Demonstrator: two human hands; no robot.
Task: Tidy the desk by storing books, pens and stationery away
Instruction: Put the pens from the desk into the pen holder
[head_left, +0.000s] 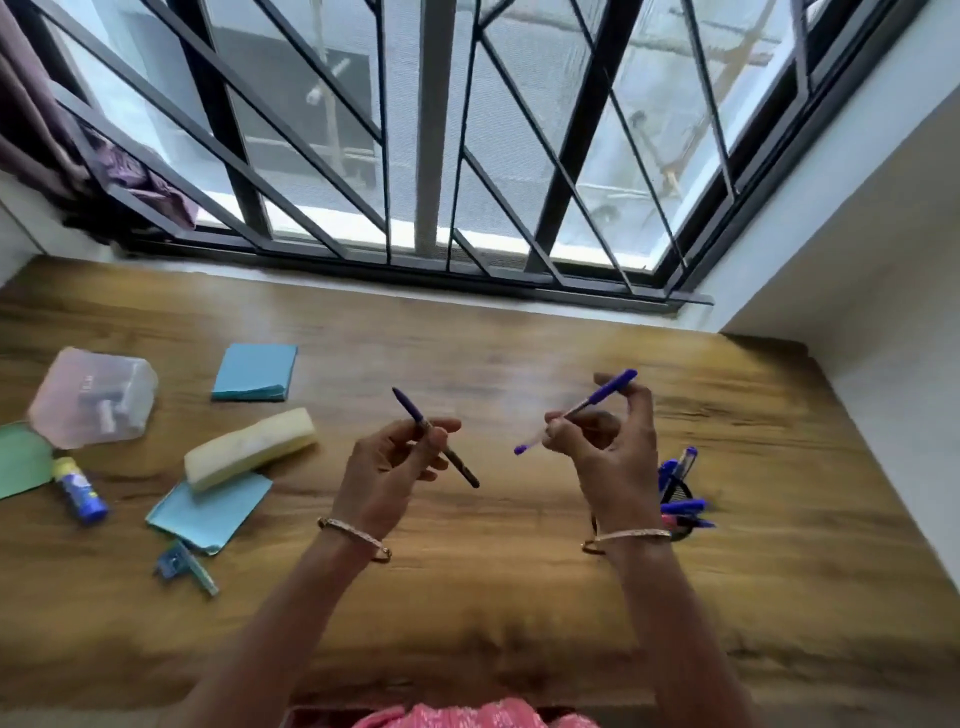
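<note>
Above the middle of the wooden desk (498, 582), my left hand (387, 467) grips a dark pen with a blue cap (457, 462), its capped end pointing up and away. My right hand (608, 447) pinches a clear pen with a blue cap (605, 392), held slanted with its tip toward the left. Behind my right wrist stands a black pen holder (680, 519) with several blue pens in it. The frame is slightly blurred.
On the left of the desk lie a pale yellow pencil case (249, 447), two blue paper pads (254, 371) (208, 512), a translucent plastic box (93, 397), a glue stick (78, 488), a green sheet (18, 457) and a small blue clip (184, 566). A barred window (415, 130) runs behind.
</note>
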